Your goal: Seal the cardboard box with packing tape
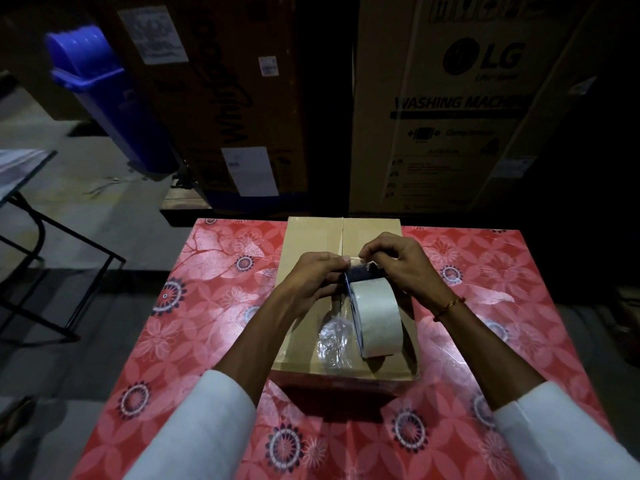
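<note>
A small cardboard box (311,244) lies on the table with its top flaps closed along a centre seam. A roll of clear packing tape (377,320) in a dark dispenser is held upright above the box's near half. My left hand (311,275) grips the dispenser's left side and pinches at the tape's loose end. My right hand (398,261) comes in from the right, fingertips pinching the same tape end at the top of the roll. A crumpled piece of clear plastic (334,339) lies on the box, left of the roll.
The table carries a red floral cloth (214,306). Behind it stand tall cartons, one a washing machine box (460,109). A blue bin (100,88) leans at the back left. A black metal frame (52,244) stands at the left on the grey floor.
</note>
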